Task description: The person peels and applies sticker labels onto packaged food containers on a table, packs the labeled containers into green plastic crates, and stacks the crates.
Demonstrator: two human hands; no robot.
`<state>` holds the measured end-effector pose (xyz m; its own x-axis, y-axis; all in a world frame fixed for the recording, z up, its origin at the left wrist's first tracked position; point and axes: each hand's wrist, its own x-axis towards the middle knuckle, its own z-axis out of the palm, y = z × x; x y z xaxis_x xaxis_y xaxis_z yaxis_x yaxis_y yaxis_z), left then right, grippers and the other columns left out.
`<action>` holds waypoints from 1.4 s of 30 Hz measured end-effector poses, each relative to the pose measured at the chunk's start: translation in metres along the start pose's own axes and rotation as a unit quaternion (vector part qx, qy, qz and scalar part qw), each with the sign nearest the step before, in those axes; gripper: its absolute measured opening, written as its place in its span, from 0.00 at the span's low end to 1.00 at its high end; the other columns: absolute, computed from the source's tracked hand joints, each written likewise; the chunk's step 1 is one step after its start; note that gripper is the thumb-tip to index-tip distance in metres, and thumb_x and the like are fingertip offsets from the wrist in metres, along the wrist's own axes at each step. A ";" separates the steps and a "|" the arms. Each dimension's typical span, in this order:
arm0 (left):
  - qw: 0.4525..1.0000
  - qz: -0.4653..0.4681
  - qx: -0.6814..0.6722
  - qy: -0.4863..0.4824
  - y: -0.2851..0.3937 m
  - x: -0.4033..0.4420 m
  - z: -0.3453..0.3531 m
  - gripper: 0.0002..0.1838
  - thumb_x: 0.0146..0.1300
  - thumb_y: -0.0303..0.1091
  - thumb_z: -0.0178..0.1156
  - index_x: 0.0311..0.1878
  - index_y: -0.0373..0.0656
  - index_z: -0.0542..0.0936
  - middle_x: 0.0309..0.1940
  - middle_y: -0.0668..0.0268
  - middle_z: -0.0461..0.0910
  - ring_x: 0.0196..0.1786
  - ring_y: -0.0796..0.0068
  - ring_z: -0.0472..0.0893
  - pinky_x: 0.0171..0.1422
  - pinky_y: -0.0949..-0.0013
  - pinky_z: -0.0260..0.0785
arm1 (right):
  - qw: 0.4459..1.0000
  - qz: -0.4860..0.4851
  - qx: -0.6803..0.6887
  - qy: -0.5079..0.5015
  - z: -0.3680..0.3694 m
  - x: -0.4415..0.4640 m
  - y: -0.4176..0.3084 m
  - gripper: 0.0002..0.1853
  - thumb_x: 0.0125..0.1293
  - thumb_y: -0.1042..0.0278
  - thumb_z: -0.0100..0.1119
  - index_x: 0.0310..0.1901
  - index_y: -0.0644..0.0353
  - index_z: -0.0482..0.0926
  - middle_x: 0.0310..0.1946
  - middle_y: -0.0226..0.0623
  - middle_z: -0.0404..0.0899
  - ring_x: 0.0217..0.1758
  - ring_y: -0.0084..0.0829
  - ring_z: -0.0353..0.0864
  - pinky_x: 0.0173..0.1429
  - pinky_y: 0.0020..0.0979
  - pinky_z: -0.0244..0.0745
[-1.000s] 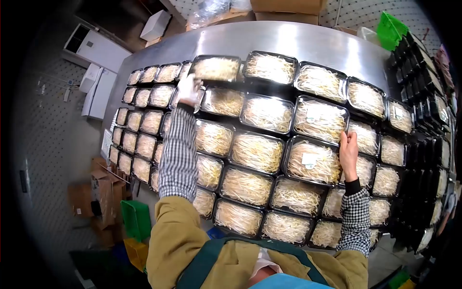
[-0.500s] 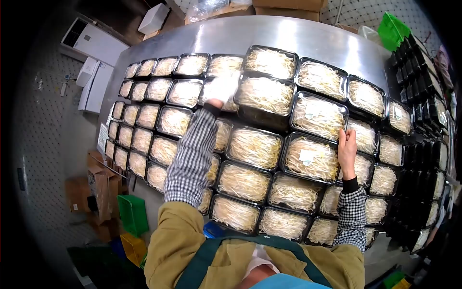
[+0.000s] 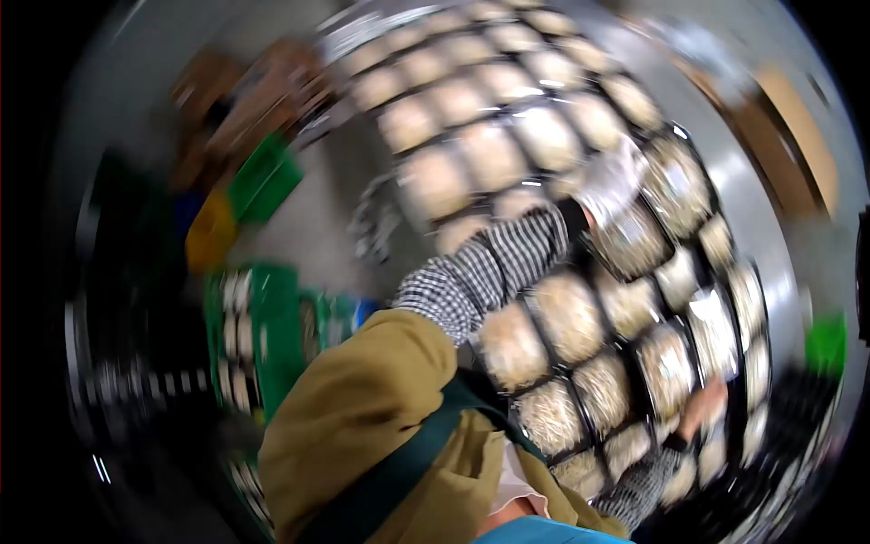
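Observation:
Rows of black trays filled with pale bean sprouts cover the metal table. My left hand (image 3: 588, 217), largely hidden, is closed on a blurred white sheet (image 3: 613, 184). Beneath and beside the sheet is a clear-topped tray of bean sprouts (image 3: 632, 243), raised over its neighbours. My right hand (image 3: 701, 410) is bare and smeared by motion. Its fingers reach the near end of some trays at the right, close to a sprout tray (image 3: 666, 367) and a bright, glaring tray (image 3: 713, 334). Whether it grips either one, I cannot make out.
Cardboard boxes (image 3: 770, 136) stand past the table's far edge (image 3: 739, 177). A green crate (image 3: 263, 177) and a yellow crate (image 3: 211, 233) are on the floor at left. Another green crate (image 3: 276, 340) holds packed trays. Dark stacked trays (image 3: 797, 422) stand at far right.
The whole view has swung round and blurred, with the trays now at upper right and the green crates in sight. My left hand is now beside a raised tray; my right hand remains at the trays.

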<state>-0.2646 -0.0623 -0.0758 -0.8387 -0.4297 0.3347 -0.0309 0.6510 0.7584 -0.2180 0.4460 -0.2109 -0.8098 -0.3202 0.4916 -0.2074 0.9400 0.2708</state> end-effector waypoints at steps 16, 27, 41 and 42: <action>0.629 -0.482 0.128 0.596 -0.229 -0.692 -0.513 0.14 0.62 0.40 0.59 0.39 0.38 0.74 0.27 0.59 0.77 0.29 0.67 0.75 0.36 0.66 0.68 | 0.891 -0.290 0.348 -0.020 -0.295 0.167 -0.459 0.17 0.72 0.58 0.46 0.46 0.68 0.71 0.35 0.53 0.75 0.37 0.46 0.75 0.41 0.37 0.73; 0.452 -0.618 -0.142 0.627 -0.270 -0.861 -0.559 0.14 0.63 0.36 0.58 0.42 0.32 0.76 0.33 0.63 0.77 0.34 0.75 0.75 0.40 0.71 0.68 | 0.495 -0.634 0.530 -0.268 -0.522 -0.141 -1.041 0.13 0.68 0.63 0.49 0.43 0.65 0.72 0.33 0.54 0.77 0.36 0.45 0.78 0.41 0.39 0.71; 0.713 -0.409 -0.062 0.566 -0.304 -0.773 -0.641 0.16 0.63 0.24 0.46 0.52 0.34 0.75 0.39 0.51 0.80 0.46 0.58 0.79 0.51 0.63 0.70 | 0.378 -0.626 0.608 -0.308 -0.500 -0.351 -1.172 0.14 0.67 0.67 0.49 0.48 0.68 0.74 0.40 0.50 0.80 0.41 0.47 0.79 0.47 0.38 0.73; 0.623 -0.403 -0.232 0.629 -0.337 -0.764 -0.641 0.15 0.62 0.23 0.46 0.51 0.34 0.75 0.38 0.49 0.80 0.45 0.56 0.79 0.51 0.64 0.70 | 0.371 -0.614 0.611 -0.333 -0.493 -0.328 -1.158 0.14 0.67 0.67 0.49 0.48 0.67 0.74 0.39 0.48 0.80 0.38 0.44 0.80 0.45 0.36 0.74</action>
<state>0.7353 -0.3549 -0.2284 0.4472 -0.8400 -0.3074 0.2382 -0.2194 0.9461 0.5580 -0.5959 -0.2779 0.4368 -0.8783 0.1942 -0.4093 -0.3864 -0.8266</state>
